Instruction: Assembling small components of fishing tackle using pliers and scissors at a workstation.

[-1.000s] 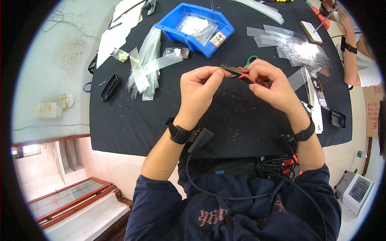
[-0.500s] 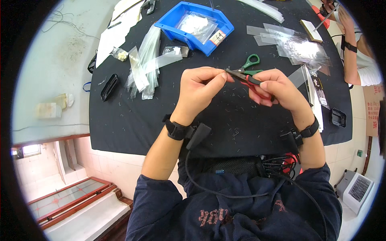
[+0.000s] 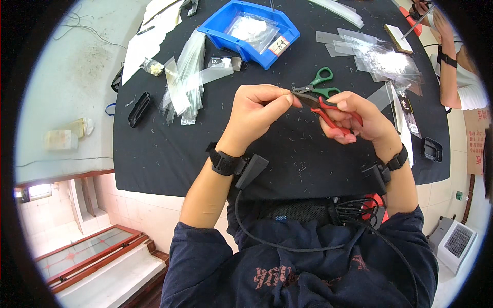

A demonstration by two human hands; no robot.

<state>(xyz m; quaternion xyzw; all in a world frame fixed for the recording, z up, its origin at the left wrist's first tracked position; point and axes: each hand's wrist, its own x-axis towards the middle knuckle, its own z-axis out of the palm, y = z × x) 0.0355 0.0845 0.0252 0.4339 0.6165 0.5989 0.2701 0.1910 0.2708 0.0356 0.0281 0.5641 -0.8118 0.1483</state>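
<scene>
Red-handled needle-nose pliers (image 3: pixel 307 99) rest in my right hand (image 3: pixel 371 117), with the handles spread apart. Their jaws point left and meet the fingertips of my left hand (image 3: pixel 256 114). Thumb and forefinger of that left hand are pinched together; whatever is between them is too small to make out. Just beyond the pliers, green-handled scissors (image 3: pixel 323 76) lie on the black tablecloth (image 3: pixel 257 174). Small thin clippings are scattered on the cloth around both hands.
A blue bin (image 3: pixel 218 37) holding clear bags stands at the far middle. Clear plastic sleeves (image 3: pixel 192 77) lie to the left, more sleeves (image 3: pixel 377 59) to the right. A black tray (image 3: pixel 139 110) sits at left, another black tray (image 3: pixel 432 149) at right. Another person's arm (image 3: pixel 448 72) shows far right.
The fingers of my right hand have loosened and the pliers' red handles have spread wider. My left hand keeps its pinch at almost the same place.
</scene>
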